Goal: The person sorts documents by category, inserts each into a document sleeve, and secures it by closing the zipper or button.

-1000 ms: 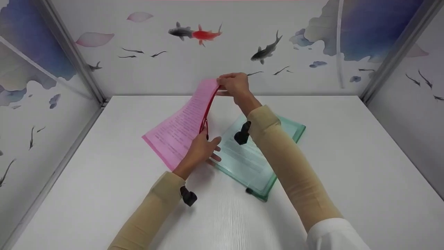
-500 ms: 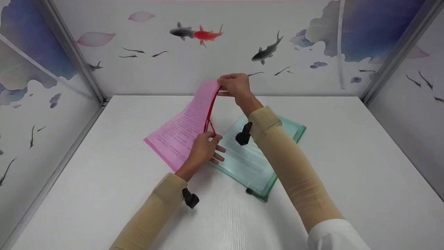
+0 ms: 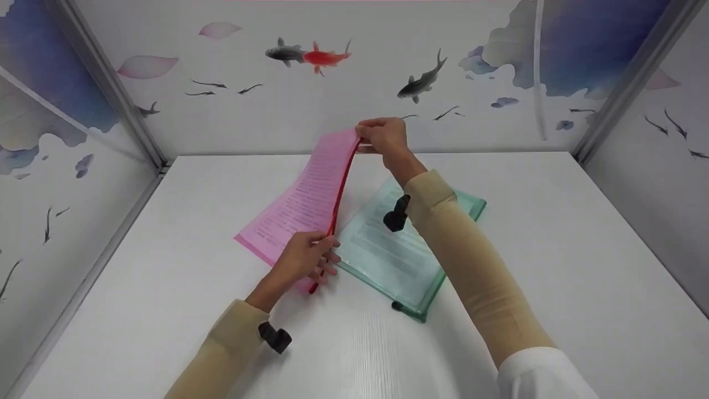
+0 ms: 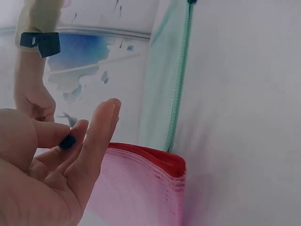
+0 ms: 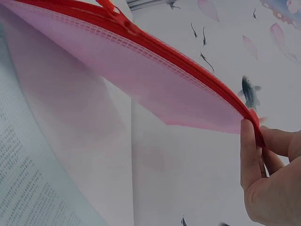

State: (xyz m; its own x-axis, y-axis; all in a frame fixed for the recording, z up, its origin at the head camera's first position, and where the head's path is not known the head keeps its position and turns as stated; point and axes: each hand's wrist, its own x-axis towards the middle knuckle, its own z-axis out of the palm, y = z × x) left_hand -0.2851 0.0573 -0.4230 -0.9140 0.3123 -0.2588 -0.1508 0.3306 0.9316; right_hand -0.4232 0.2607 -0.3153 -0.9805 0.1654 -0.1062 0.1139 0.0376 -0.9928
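A pink zip document bag (image 3: pixel 316 194) with a printed sheet showing through is lifted at its far corner, its red zipper (image 3: pixel 344 183) slanting toward me. My right hand (image 3: pixel 385 138) pinches the zipper's far end, thumb against fingers, as the right wrist view confirms. Lower on the zipper, my left hand (image 3: pixel 302 257) pinches the dark tip of the zipper pull (image 4: pixel 67 141) between thumb and forefinger; its other fingers extend. Below the left hand the zipper's near end shows close to the table. Under my right forearm lies a green zip document bag (image 3: pixel 388 238), printed paper inside.
The white table (image 3: pixel 166 310) meets a back wall (image 3: pixel 232 122) printed with fish, just beyond my right hand. Side walls stand left and right. The green bag's dark-tipped zipper pull (image 3: pixel 397 306) lies at its near corner.
My left hand has moved down along the zipper toward its near end, pulling the zipper pull with it. My right hand keeps its pinch and has shifted slightly right with the corner.
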